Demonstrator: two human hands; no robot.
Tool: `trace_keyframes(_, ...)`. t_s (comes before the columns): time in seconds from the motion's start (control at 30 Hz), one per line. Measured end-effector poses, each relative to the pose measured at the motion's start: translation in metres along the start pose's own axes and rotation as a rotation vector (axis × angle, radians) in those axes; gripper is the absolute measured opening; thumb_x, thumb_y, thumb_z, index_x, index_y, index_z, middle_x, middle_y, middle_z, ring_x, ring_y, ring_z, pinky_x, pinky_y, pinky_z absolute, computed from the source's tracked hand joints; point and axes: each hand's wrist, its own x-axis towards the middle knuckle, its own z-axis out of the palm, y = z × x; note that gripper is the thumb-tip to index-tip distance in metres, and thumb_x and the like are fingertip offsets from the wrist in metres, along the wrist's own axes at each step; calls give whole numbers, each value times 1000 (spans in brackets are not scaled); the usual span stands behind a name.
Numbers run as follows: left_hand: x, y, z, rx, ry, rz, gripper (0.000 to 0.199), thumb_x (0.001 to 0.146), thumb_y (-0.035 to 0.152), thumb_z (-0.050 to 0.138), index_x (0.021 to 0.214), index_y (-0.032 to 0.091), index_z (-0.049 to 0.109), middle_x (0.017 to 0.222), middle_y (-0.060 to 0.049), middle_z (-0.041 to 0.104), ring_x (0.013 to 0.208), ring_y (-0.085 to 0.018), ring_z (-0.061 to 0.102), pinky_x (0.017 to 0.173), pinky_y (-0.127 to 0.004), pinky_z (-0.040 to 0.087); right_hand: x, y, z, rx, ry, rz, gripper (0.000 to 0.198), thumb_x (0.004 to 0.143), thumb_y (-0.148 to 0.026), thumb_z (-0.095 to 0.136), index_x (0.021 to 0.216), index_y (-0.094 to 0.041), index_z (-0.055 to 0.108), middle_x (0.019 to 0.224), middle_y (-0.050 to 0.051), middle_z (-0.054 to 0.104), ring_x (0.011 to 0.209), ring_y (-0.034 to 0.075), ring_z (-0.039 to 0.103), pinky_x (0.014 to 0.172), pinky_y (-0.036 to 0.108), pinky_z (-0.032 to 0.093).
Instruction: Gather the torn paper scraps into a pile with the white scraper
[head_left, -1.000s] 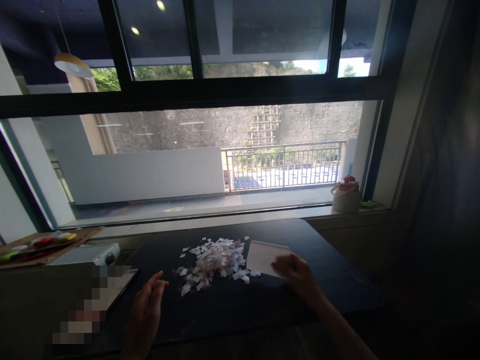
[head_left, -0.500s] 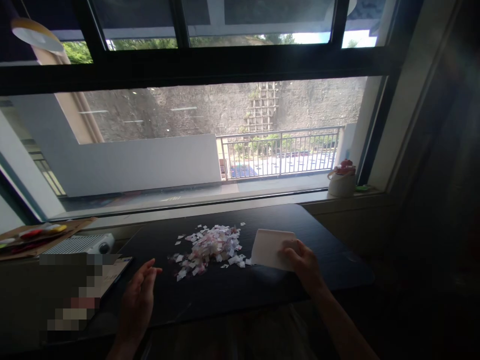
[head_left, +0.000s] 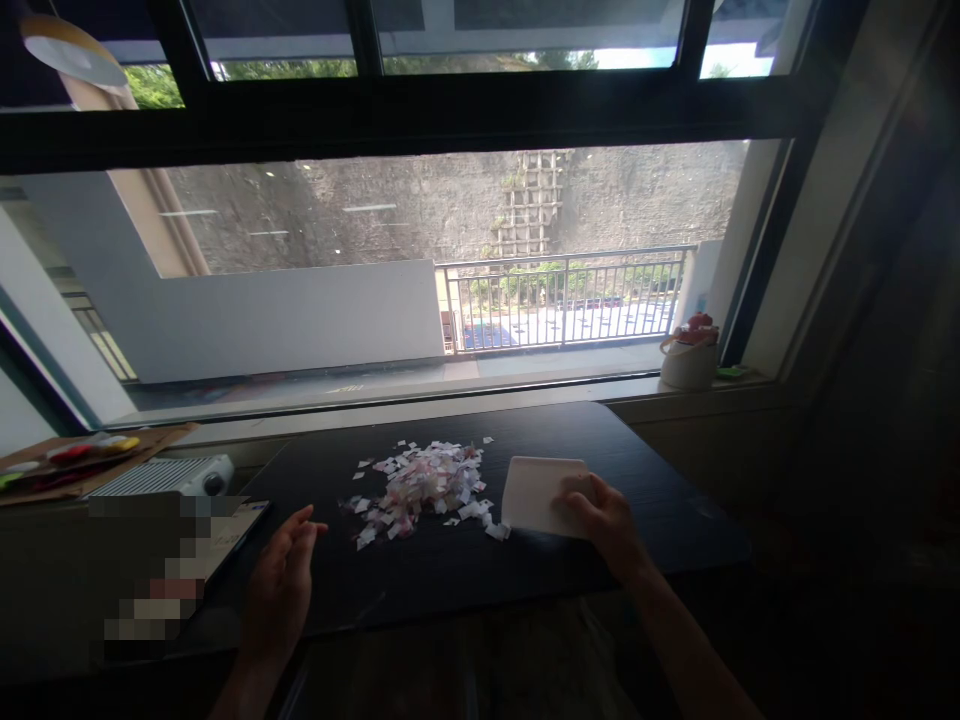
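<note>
Gathering step, I judge. Right hand (head_left: 609, 515) pinches right side of pale, flat rectangular sheet (head_left: 534, 490) (card or plastic, cannot tell). Heap of small white-and-pink paper scraps (head_left: 433, 480) just left of sheet, on dark, smooth table (head_left: 465, 575). Left hand (head_left: 283, 580) loosely uncurled, holding nothing. Next move likely calls for low sheet edge.

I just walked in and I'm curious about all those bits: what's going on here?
A person is at a dark table by a window. Their right hand grips a pale flat piece just right of a pile of small paper-like scraps. Their left hand is open and holds nothing, left of the pile and apart from it. The scraps lie loosely heaped, with some scattered around the edges.
</note>
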Motion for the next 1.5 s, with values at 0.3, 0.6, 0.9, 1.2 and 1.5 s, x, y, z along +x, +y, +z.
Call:
trace_keyframes(0.3,1,0,2,2,14,-5,61,72,60,37,111,17,57,104,-8,65,106,-28,55,95,-44,42,-4,-6,0,59,-101,24,15,62,-31,62,69,-18,64,61,0,64,56,17,57,51,27,45)
trace_keyframes(0.6,0,2,1,-10,20,1,60,73,58,38,112,16,56,104,-9,65,108,-28,55,95,-44,42,-6,-6,0,75,-197,26,17,62,-31,63,72,-17,66,63,0,65,58,17,59,54,28,47)
trace_keyframes(0.9,1,-1,1,4,27,2,50,74,58,39,100,19,59,113,-8,62,109,-29,54,93,-44,43,-4,-1,-1,62,-249,28,21,63,-32,64,76,-16,67,67,2,68,62,19,62,55,29,48)
trace_keyframes(1.2,2,-1,1,-16,35,24,52,72,58,40,99,18,60,108,-9,64,101,-29,56,90,-45,44,-3,-4,-1,-3,-214,29,20,67,-32,63,79,-17,65,71,2,67,66,20,61,57,31,48)
trace_keyframes(1.5,2,-5,1,14,42,77,52,76,58,40,101,19,62,102,-7,65,85,-25,59,75,-41,49,-3,-7,-4,-32,-476,23,23,73,-28,63,93,-17,61,84,2,66,77,20,61,64,31,49)
